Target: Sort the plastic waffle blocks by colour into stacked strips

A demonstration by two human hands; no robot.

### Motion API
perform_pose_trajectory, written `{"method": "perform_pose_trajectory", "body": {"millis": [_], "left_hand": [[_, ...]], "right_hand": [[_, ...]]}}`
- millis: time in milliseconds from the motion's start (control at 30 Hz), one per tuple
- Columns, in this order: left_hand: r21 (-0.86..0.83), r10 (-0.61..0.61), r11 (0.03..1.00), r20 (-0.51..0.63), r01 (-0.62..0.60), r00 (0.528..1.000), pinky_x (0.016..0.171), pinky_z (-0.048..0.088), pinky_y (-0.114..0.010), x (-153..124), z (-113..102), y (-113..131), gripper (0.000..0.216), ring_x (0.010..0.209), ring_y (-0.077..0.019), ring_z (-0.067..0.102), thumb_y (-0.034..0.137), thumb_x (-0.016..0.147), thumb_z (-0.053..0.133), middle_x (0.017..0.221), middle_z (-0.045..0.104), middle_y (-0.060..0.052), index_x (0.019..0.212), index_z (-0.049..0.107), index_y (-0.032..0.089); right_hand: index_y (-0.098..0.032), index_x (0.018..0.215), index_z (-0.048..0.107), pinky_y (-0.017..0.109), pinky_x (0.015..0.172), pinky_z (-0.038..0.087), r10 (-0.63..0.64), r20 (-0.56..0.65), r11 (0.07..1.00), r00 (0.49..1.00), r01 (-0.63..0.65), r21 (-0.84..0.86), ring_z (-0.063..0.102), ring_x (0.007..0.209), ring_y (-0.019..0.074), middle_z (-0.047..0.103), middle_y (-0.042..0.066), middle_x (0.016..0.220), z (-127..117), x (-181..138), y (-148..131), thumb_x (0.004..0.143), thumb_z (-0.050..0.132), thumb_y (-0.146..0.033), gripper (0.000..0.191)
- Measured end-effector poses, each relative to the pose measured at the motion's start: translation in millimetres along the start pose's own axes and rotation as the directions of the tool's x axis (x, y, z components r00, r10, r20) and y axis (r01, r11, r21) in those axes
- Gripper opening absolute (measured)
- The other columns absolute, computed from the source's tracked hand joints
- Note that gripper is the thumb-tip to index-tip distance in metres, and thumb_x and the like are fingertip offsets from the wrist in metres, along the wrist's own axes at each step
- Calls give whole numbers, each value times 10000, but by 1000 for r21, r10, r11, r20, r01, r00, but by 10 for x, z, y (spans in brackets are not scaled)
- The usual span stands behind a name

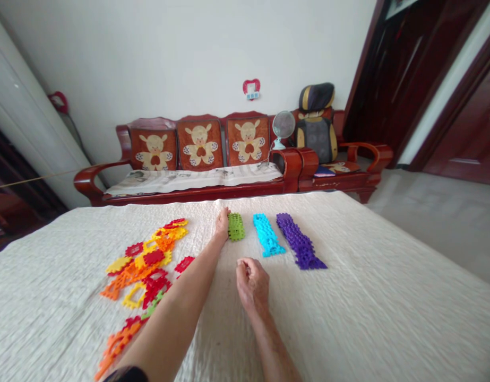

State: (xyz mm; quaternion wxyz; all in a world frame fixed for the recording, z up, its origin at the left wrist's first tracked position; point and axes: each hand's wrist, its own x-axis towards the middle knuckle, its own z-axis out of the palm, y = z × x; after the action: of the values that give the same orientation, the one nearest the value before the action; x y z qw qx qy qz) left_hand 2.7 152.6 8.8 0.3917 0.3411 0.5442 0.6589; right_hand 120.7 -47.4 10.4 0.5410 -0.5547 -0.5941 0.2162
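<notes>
My left hand [222, 222] reaches far across the covered table, fingers stretched out along the left side of a row of green interlocking plastic pieces [236, 227], seemingly touching its edge. Closer to me, my right hand [253, 282] is closed, with its fingers curled in; whatever it may hold is hidden. To the right of the green row lies a row of light blue pieces [266, 235]. Beyond that, a longer row of purple pieces [299, 240] slants toward me. Left of my left forearm is a loose pile of red, yellow and orange pieces [149, 260], with some green [154, 303].
A cream quilted cloth [360, 297] covers the table. Behind it stand a wooden sofa [290, 171] with bear cushions [199, 144], a small fan [283, 126] and a chair with a massage cushion [317, 139]. Dark doors [463, 122] are at the right.
</notes>
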Motion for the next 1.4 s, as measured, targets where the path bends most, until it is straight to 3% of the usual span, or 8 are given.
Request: {"method": "perform_pose_trajectory", "body": {"millis": [733, 1167, 1400], "left_hand": [[4, 25, 1000, -9, -25, 1000, 824, 480, -322, 8, 63, -115, 455, 886, -200, 642, 530, 776, 478, 949, 700, -86, 894, 681, 140], [-13, 24, 1000, -2, -24, 1000, 731, 469, -305, -6, 161, -171, 503, 748, -174, 615, 585, 754, 495, 804, 660, -39, 907, 675, 141], [4, 30, 1000, -17, -29, 999, 775, 470, -313, -104, 146, -134, 473, 846, -199, 624, 571, 779, 494, 886, 681, -60, 903, 679, 153]], "right_hand": [[-170, 844, 708, 255, 645, 458, -21, 8, 1000, 1000, 21, -19, 640, 693, 170, 712, 73, 787, -11, -5, -9, 845, 440, -302, 299], [-175, 841, 706, 258, 638, 452, -25, 3, 999, 1000, 25, -29, 638, 687, 171, 712, 67, 784, -2, -7, -8, 841, 443, -280, 283], [-182, 837, 705, 254, 635, 441, -17, 24, 999, 1000, 18, -47, 636, 684, 168, 707, 62, 774, -1, -16, -9, 849, 446, -284, 278]]}}
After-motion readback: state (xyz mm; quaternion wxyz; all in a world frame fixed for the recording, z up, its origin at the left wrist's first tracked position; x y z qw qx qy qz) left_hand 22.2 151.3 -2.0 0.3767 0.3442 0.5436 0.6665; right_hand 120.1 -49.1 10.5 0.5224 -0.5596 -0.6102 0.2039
